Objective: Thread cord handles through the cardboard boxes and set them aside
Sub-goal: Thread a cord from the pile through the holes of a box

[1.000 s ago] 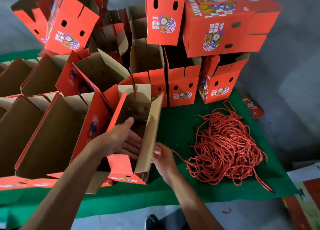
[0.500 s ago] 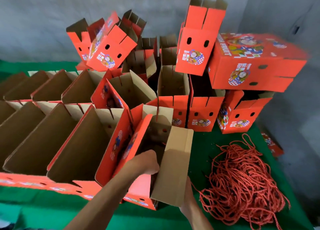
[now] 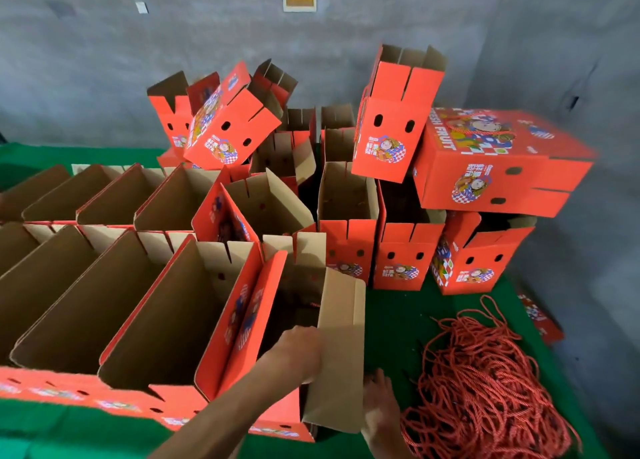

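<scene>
Cardboard, orange-red outside and plain brown inside, makes up the open box [image 3: 341,347] being worked on, which stands at the near edge of the green cloth [image 3: 391,323] with its top open and one brown flap upright on its right side. Reaching down into that box from above, the left hand [image 3: 298,349] has its fingers hidden inside, so whether they hold anything cannot be told. Just outside the same flap, the right hand [image 3: 379,406] lies against the box's right wall with the fingers pointing up; its grip cannot be told either. Immediately right of that hand sits the loose heap of red cord [image 3: 485,386], touching the cloth and spilling toward the table's right edge. Left of the held box, touching it side by side, runs a row of open boxes [image 3: 114,302] with brown insides showing. Beyond the hands, farther back on the cloth, more printed boxes [image 3: 405,257] stand upright with paired holes in their fronts, and others are piled tilted on top of them against the grey wall [image 3: 104,60]
</scene>
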`<state>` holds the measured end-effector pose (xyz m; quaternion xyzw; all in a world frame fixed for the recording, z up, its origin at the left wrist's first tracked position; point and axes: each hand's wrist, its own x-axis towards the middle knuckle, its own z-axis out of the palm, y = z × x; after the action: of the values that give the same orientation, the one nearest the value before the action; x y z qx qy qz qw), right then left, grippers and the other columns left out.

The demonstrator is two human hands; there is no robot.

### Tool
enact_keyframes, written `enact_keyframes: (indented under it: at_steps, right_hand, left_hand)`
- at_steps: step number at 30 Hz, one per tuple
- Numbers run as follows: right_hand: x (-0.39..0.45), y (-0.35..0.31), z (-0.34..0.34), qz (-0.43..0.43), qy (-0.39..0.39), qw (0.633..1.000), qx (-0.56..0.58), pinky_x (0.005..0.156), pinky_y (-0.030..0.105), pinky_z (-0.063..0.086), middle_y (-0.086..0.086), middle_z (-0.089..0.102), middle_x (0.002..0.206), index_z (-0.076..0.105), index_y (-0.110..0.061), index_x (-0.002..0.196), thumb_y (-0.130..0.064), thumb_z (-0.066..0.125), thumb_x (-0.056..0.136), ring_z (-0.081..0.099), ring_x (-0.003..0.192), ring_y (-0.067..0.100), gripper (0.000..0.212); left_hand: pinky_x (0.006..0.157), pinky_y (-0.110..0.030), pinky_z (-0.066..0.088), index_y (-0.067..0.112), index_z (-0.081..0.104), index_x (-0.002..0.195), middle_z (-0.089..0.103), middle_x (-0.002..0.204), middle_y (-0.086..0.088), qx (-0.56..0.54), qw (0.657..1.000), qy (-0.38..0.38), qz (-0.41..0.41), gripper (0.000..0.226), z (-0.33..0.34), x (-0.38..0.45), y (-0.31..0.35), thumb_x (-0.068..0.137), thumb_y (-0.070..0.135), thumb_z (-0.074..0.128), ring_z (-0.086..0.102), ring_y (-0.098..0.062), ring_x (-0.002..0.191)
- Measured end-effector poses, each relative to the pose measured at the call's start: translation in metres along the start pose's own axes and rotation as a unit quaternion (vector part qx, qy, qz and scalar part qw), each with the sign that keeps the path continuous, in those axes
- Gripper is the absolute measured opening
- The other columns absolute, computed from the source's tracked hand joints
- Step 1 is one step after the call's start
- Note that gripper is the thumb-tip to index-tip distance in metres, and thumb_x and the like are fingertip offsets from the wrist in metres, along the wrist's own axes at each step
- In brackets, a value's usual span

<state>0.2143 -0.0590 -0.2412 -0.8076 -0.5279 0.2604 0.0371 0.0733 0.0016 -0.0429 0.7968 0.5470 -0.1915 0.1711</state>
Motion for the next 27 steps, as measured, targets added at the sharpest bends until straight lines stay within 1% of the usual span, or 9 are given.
enact_keyframes:
  at_steps: [6, 9, 11, 13, 15, 18, 20, 23, 27]
  right_hand:
    - [0.0, 0.002, 0.0, 0.012, 0.004, 0.999, -0.035, 0.099, 0.031, 0.048, 0.002, 0.062, 0.131, 0.067, -0.02, 0.122, -0.022, 0.052, 0.101, 0.058, 0.122, 0.02, 0.026]
    - [-0.002, 0.003, -0.004, -0.001, 0.026, 0.998, -0.054, 0.092, 0.031, 0.051, -0.002, 0.067, 0.118, 0.07, -0.023, 0.11, -0.026, 0.056, 0.096, 0.063, 0.109, 0.018, 0.02]
    - [-0.002, 0.004, -0.006, -0.005, 0.04, 0.998, -0.048, 0.085, 0.03, 0.051, -0.003, 0.069, 0.111, 0.069, -0.023, 0.103, -0.028, 0.058, 0.095, 0.065, 0.102, 0.017, 0.014]
    - [-0.003, 0.003, -0.009, 0.01, 0.047, 0.999, -0.02, 0.076, 0.029, 0.052, -0.004, 0.071, 0.104, 0.066, -0.023, 0.099, -0.029, 0.058, 0.096, 0.068, 0.094, 0.018, 0.01]
    - [-0.002, 0.0, -0.014, 0.018, 0.061, 0.998, 0.021, 0.07, 0.03, 0.052, -0.004, 0.071, 0.097, 0.064, -0.024, 0.098, -0.032, 0.057, 0.097, 0.069, 0.088, 0.019, 0.01]
    - [-0.001, -0.004, -0.027, 0.0, 0.094, 0.983, 0.156, 0.071, 0.037, 0.058, -0.004, 0.074, 0.088, 0.071, -0.02, 0.091, -0.028, 0.063, 0.096, 0.07, 0.08, 0.017, 0.012]
    - [-0.004, -0.005, -0.043, -0.009, 0.12, 0.952, 0.281, 0.069, 0.038, 0.059, -0.004, 0.076, 0.083, 0.077, -0.018, 0.084, -0.019, 0.068, 0.094, 0.071, 0.075, 0.015, 0.014]
    - [-0.01, 0.013, -0.078, 0.018, 0.16, 0.875, 0.457, 0.073, 0.034, 0.057, -0.005, 0.079, 0.083, 0.08, -0.025, 0.082, -0.013, 0.07, 0.094, 0.074, 0.078, 0.015, 0.02]
    - [-0.019, 0.063, -0.113, 0.112, 0.218, 0.698, 0.673, 0.082, 0.041, 0.057, 0.007, 0.076, 0.098, 0.075, -0.009, 0.106, -0.004, 0.067, 0.096, 0.071, 0.088, 0.025, 0.014]
  left_hand:
    - [0.099, -0.041, 0.047, 0.002, 0.061, 0.122, 0.061, 0.132, -0.019, -0.014, 0.998, 0.06, 0.014, 0.027, -0.013, 0.012, -0.015, 0.101, 0.011, 0.047, 0.06, -0.037, 0.122]
    - [0.103, -0.034, 0.046, 0.015, 0.066, 0.117, 0.065, 0.128, -0.007, -0.039, 0.989, 0.117, 0.085, 0.032, -0.028, 0.013, -0.031, 0.096, -0.001, 0.048, 0.062, -0.027, 0.122]
    - [0.117, -0.032, 0.034, 0.028, 0.068, 0.12, 0.058, 0.141, 0.004, -0.022, 0.972, 0.169, 0.164, 0.051, -0.046, 0.011, -0.051, 0.088, -0.008, 0.05, 0.049, -0.017, 0.137]
    - [0.127, -0.042, 0.015, 0.037, 0.065, 0.13, 0.039, 0.16, 0.01, 0.117, 0.949, 0.197, 0.217, 0.061, -0.065, 0.01, -0.071, 0.086, -0.005, 0.055, 0.022, -0.016, 0.155]
    - [0.128, -0.051, 0.003, 0.044, 0.059, 0.136, 0.018, 0.169, 0.01, 0.209, 0.936, 0.182, 0.218, 0.056, -0.076, 0.01, -0.086, 0.092, 0.01, 0.061, -0.001, -0.018, 0.159]
    - [0.128, -0.053, 0.002, 0.045, 0.062, 0.132, 0.011, 0.171, 0.009, 0.242, 0.928, 0.158, 0.236, 0.039, -0.082, 0.014, -0.091, 0.094, 0.037, 0.067, -0.007, -0.018, 0.158]
    - [0.128, -0.048, 0.005, 0.042, 0.068, 0.123, 0.018, 0.169, 0.009, 0.247, 0.92, 0.166, 0.256, 0.034, -0.088, 0.019, -0.087, 0.089, 0.043, 0.072, -0.001, -0.016, 0.158]
    - [0.127, -0.037, 0.01, 0.038, 0.073, 0.112, 0.034, 0.162, 0.015, 0.215, 0.917, 0.179, 0.284, 0.028, -0.101, 0.022, -0.079, 0.085, 0.047, 0.074, 0.011, -0.01, 0.156]
    - [0.108, -0.014, 0.026, 0.032, 0.076, 0.099, 0.065, 0.126, 0.018, 0.067, 0.921, 0.189, 0.334, 0.016, -0.116, 0.017, -0.059, 0.086, 0.041, 0.077, 0.048, -0.005, 0.128]
